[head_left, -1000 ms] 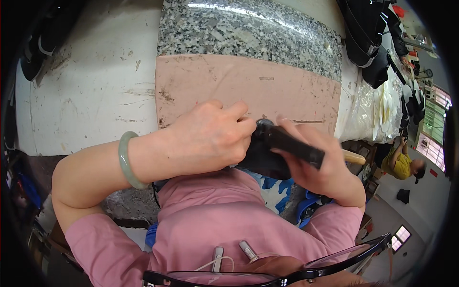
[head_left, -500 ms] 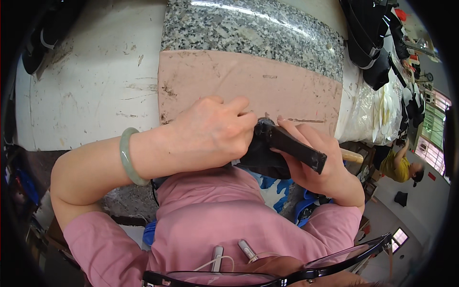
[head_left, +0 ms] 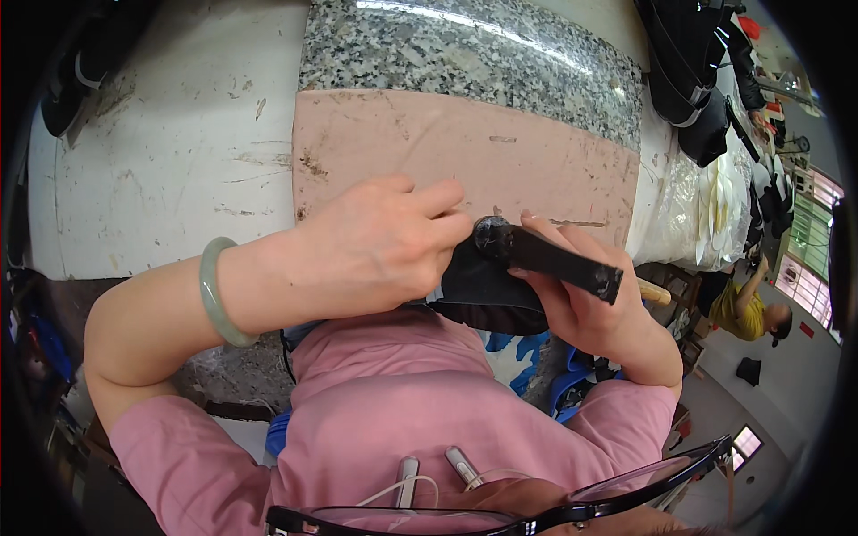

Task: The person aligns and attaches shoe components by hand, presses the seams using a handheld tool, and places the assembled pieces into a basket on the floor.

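My right hand [head_left: 617, 326] is wrapped round a hammer [head_left: 565, 263] with a long black head and a light wooden handle. The head's round, worn face is over the black piece of material [head_left: 487, 284], close to my left fingers; I cannot tell whether it touches. Curled fingers of my left hand [head_left: 384, 237] grip the left part of that piece at the near edge of the pinkish mat [head_left: 384, 134]. The fingertips are hidden beneath the hand. The black piece hangs over the table edge toward my body.
A speckled granite slab [head_left: 465, 54] lies beyond the mat on the white table [head_left: 170, 179]. Black bags or shoes [head_left: 688, 71] and a clear plastic bag with pale pieces [head_left: 715, 205] are at the right. Further off, a person in yellow [head_left: 742, 308] is at work.
My left hand has shifted slightly left, showing more of the black piece. The hammer head has turned slightly and its tail end has swung a little up and right.
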Tool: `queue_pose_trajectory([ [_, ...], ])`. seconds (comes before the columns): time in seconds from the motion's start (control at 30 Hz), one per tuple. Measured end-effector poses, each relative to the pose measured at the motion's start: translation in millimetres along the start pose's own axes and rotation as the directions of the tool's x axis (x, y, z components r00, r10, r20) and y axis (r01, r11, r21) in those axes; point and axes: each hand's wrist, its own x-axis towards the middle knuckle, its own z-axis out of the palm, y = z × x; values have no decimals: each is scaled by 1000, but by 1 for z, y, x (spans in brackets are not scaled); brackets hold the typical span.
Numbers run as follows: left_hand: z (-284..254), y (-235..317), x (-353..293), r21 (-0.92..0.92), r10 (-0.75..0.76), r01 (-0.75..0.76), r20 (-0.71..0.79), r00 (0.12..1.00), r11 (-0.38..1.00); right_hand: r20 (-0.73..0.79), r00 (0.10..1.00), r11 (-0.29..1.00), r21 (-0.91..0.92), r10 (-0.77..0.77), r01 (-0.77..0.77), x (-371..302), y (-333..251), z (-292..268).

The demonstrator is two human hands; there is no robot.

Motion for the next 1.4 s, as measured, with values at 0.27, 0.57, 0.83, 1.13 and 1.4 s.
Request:
queue_pose_trajectory([
  [0.27, -4, 0, 6, 2, 25, -25, 87, 996, 1000, 17, 999, 998, -50, -31, 32, -2, -2, 2],
  [0.57, 4, 1, -7, -73, -113, 111, -33, 993, 991, 63, 998, 998, -57, 13, -10, 7, -11, -4],
  [0.83, -6, 6, -11, 42, -60, 58, 63, 996, 997, -9, 999, 998, -56, -31, 30, 9, -11, -1],
  [1.13, 0, 4, -19, -14, -145, 144, -24, 989, 989, 83, 994, 993, -89, -72, 80, 11, -7, 1],
  [1.4, -4, 13, -22, 93, -140, 141, -13, 990, 986, 66, 995, 996, -34, -77, 80, 21, -10, -4],
])
